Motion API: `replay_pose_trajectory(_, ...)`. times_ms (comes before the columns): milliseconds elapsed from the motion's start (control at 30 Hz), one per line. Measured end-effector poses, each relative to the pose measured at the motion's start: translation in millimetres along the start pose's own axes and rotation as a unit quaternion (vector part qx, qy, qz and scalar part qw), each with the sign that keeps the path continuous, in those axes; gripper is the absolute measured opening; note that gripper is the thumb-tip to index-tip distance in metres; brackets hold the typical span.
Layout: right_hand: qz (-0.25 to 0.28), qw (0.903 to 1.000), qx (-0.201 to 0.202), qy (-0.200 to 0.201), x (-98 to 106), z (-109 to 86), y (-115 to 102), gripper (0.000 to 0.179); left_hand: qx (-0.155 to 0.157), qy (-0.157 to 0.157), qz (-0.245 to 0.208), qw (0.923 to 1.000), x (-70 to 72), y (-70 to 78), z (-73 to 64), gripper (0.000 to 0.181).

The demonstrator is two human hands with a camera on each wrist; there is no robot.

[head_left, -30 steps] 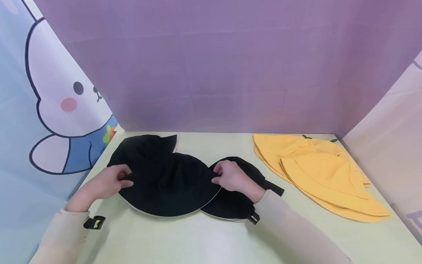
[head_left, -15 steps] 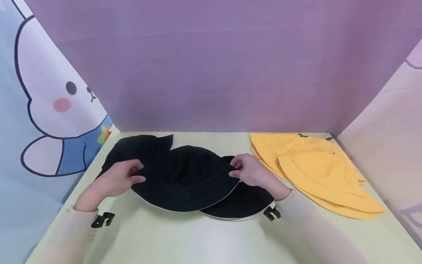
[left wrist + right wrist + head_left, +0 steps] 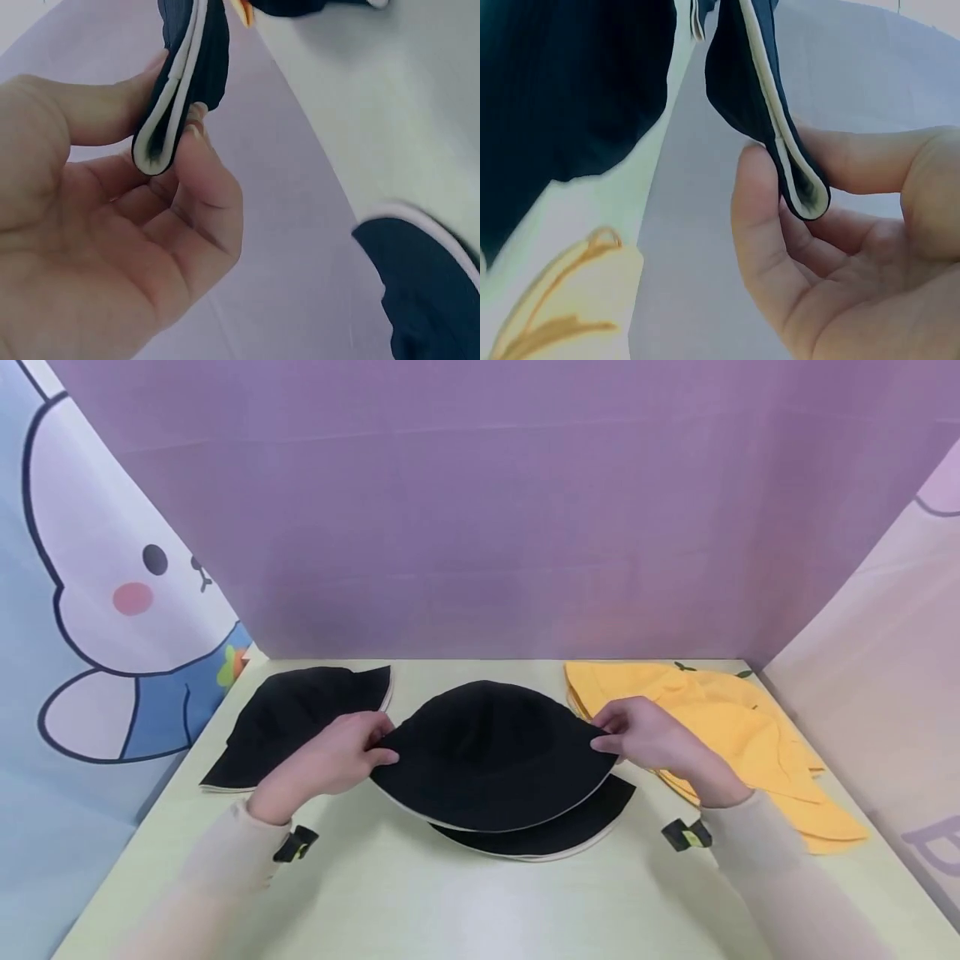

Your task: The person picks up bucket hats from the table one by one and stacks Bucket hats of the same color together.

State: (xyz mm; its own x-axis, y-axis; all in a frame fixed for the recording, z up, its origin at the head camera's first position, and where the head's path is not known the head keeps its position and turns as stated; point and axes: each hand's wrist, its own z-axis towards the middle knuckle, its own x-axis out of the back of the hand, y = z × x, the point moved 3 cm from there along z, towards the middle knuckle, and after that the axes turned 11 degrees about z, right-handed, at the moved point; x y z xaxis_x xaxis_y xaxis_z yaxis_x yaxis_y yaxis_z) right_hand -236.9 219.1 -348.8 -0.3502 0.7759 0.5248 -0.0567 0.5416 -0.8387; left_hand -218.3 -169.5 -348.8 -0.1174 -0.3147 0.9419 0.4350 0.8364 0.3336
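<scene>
While folded, black hat [image 3: 491,760] between left hand [image 3: 339,753] and right hand [image 3: 654,740], in fingertip pinches.

A purple cloth [image 3: 480,527] hangs behind the pale worktop [image 3: 390,918]. On the left, a blue cloth [image 3: 52,852] carries a rabbit [image 3: 105,527]; on the right hangs a pinkish cloth [image 3: 885,668]. Soft light shines off the worktop.

"What is lying on the table [image 3: 480,914]?"

"One hat [image 3: 296,710] is lying at the left; overlapping hats [image 3: 750,743] are lying at the right."

"And what is sitting between?"

"The held hat [image 3: 491,760] is hanging between left hand [image 3: 333,756] and right hand [image 3: 656,739], over a lower hat [image 3: 573,837]; a backdrop [image 3: 480,527] is rising behind."
</scene>
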Motion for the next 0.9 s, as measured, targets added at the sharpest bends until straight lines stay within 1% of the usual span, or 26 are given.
replay_pose_trajectory(100, -0.01, 0.9999, -0.011, -0.004, 9, -7.3, 8, 0.023, -0.007, 0.001, -0.014, 0.9999, -8.4, 7.7, 6.2, 0.012)
replay_pose_trajectory(200, -0.006, 0.9997, -0.018, -0.012, 13, -13.5, 17, 0.023, -0.012, -0.007, -0.03, 0.9994, -20.2, 12.9, 8.8, 0.011)
replay_pose_trajectory(400, -0.007, 0.9993, -0.035, -0.01, 15, -18.1, 42, 0.02, -0.025, -0.022, -0.05, 0.9982, -47.0, 17.0, 16.4, 0.01)
replay_pose_trajectory(500, -0.002, 0.9991, -0.04, -0.013, 11, -16.1, 52, 0.02, -0.01, -0.027, -0.051, 0.9983, -61.2, 14.0, 20.8, 0.007)
replay_pose_trajectory(633, -0.007, 0.9989, -0.043, -0.017, 0, -12.3, 64, 0.019, 0.01, -0.031, -0.037, 0.9988, -77.4, 7.8, 24.0, 0.007)
replay_pose_trajectory(767, -0.05, 0.9977, -0.044, -0.009, -9, -9.1, 69, 0.017, 0.017, -0.028, -0.026, 0.9991, -87.4, 5.6, 24.4, 0.01)
replay_pose_trajectory(833, -0.09, 0.995, -0.042, -0.005, -12, -7.0, 67, 0.018, 0.022, -0.024, -0.022, 0.9992, -89.3, 6.3, 24.9, 0.012)
replay_pose_trajectory(900, -0.146, 0.9883, -0.044, -0.002, -14, -4.6, 64, 0.019, 0.029, -0.026, -0.015, 0.9991, -90.5, 6.7, 25.4, 0.015)
